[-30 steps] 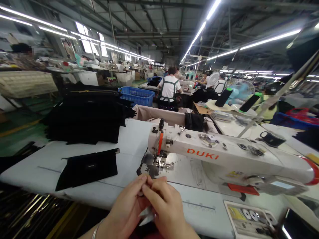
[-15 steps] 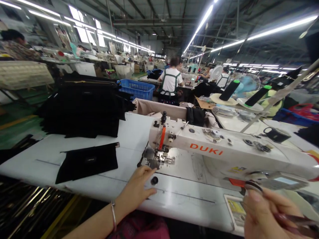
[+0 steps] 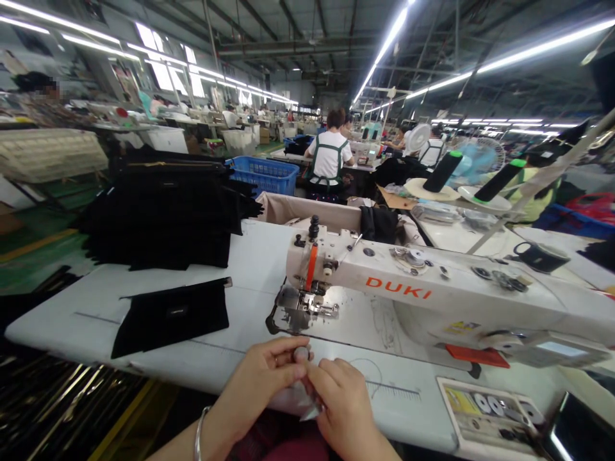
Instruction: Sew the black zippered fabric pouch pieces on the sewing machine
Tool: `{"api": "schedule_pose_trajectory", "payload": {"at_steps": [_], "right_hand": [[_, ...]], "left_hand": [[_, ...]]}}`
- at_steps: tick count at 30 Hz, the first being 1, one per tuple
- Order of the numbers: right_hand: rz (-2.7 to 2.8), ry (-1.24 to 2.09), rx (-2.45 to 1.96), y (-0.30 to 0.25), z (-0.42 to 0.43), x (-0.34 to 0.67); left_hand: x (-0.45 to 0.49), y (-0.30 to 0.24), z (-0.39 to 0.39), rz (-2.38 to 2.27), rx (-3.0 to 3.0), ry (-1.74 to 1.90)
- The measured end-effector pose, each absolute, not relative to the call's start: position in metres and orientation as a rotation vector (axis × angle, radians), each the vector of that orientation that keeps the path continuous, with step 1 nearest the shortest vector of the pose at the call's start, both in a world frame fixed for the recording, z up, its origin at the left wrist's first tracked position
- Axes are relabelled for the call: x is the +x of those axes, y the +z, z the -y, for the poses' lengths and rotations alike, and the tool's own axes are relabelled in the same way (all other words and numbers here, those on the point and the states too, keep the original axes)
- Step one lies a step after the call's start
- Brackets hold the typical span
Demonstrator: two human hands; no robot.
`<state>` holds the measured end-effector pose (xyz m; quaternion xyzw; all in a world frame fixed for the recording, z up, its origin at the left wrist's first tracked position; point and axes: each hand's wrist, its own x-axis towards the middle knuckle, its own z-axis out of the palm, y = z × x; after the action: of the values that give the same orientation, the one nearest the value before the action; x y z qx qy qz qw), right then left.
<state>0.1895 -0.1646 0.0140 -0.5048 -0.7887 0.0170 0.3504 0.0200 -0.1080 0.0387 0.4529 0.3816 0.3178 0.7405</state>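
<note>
My left hand (image 3: 269, 371) and my right hand (image 3: 339, 400) meet over the table's front edge, just below the sewing machine (image 3: 408, 282). Between the left fingertips is a small round grey metal bobbin case (image 3: 302, 353); the right fingertips press against it. Pointed metal blades (image 3: 311, 411), apparently thread snips, stick out under my right hand, their handles hidden in the palm. A thin loop of thread (image 3: 379, 368) curves to the right of the hands. To the left, a black fabric panel (image 3: 173, 320) with a small label lies flat.
A tall stack of black panels (image 3: 168, 218) stands at the back left. A tray (image 3: 446, 416) with white rings is set into the table at right, beside a dark phone-like object (image 3: 581, 426). Behind are a fabric-lined bin (image 3: 273, 208), thread cones (image 3: 442, 171) and a mug (image 3: 542, 257).
My right hand has come left from beside the machine's right end to meet my left hand. The black bobbin that lay on the table no longer shows there.
</note>
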Motion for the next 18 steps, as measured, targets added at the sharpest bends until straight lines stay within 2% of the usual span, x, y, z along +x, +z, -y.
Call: {"api": "schedule_pose_trajectory", "payload": {"at_steps": [4, 7, 11, 18], "right_hand": [[1.722, 0.485, -1.355, 0.012, 0.173, 0.189], [1.448, 0.633, -1.482, 0.017, 0.175, 0.198], [1.365, 0.679, -1.536, 0.038, 0.171, 0.209], [1.597, 0.589, -1.487, 0.051, 0.151, 0.2]], "left_hand": [[0.022, 0.042, 0.11, -0.839, 0.881, 0.782], [0.023, 0.047, 0.112, -0.838, 0.849, 0.83], [0.024, 0.053, 0.118, -0.81, 0.837, 0.792], [0.023, 0.053, 0.124, -0.789, 0.815, 0.653]]}}
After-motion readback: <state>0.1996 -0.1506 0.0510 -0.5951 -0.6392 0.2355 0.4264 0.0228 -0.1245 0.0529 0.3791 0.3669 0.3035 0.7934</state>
